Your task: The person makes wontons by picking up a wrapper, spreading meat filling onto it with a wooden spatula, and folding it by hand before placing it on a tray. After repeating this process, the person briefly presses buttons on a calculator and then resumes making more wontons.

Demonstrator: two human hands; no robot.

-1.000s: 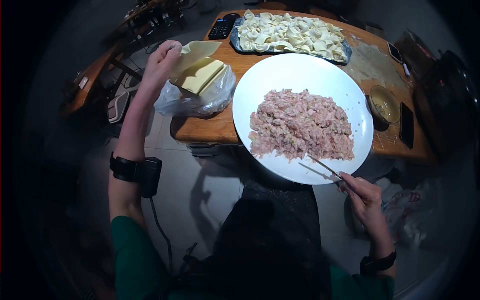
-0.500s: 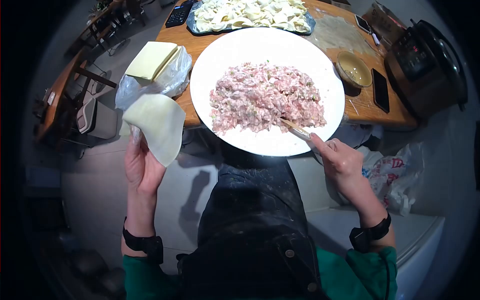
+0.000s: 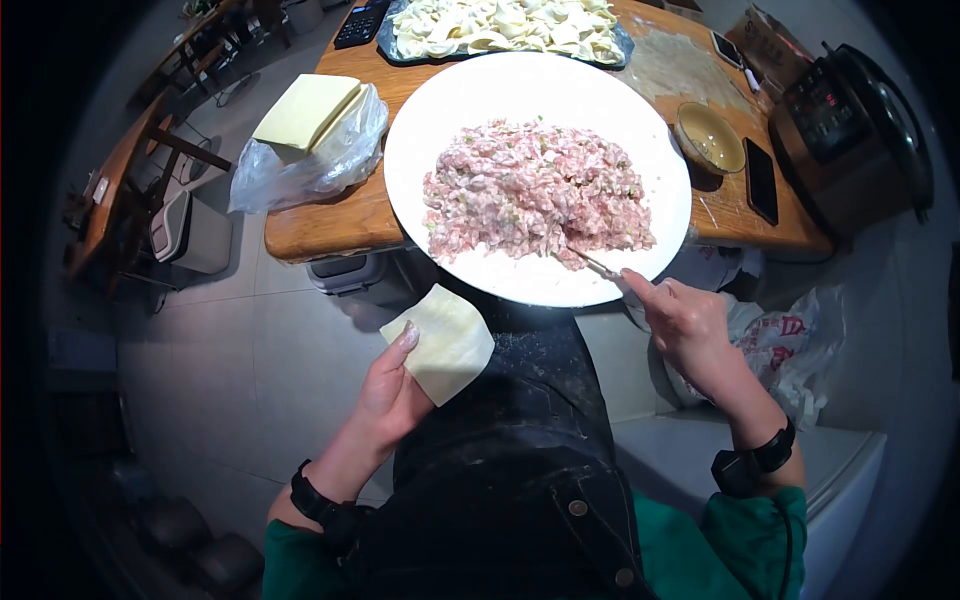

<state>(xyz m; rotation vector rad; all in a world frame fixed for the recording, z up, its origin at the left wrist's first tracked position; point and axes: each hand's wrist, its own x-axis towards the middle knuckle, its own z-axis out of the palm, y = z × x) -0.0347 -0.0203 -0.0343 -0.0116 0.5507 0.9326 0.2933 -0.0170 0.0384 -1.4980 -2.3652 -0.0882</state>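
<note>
The left hand (image 3: 392, 392) holds a single square dumpling wrapper (image 3: 442, 342) flat across its open palm and fingers, thumb lying along the wrapper's left edge, so the sheet rests in the hand over the person's dark apron (image 3: 520, 440), below the table edge and just beneath the near rim of the big white plate (image 3: 430, 110). The right hand (image 3: 685, 325) is closed around a thin stick-like utensil (image 3: 590, 262), pinched between thumb and fingers; its tip is dug into the near right edge of the mound of pink minced-meat filling (image 3: 535, 190) that is heaped in the middle of the plate. The plate sits on a wooden table (image 3: 330, 225) and overhangs its near edge. To the left of the plate lies a stack of pale wrappers (image 3: 305, 110) on top of a crumpled clear plastic bag (image 3: 300, 170). Behind the plate, at the far side of the table, a dark tray (image 3: 505, 25) is packed with folded dumplings. To the right of the plate stands a small bowl (image 3: 708, 138) with a yellowish liquid, and just beyond it a dark phone (image 3: 761, 180) lies flat. A black cooker (image 3: 850, 130) stands off the table's right end. Both wrists wear dark bands, and green sleeves show at the bottom of the view.
</note>
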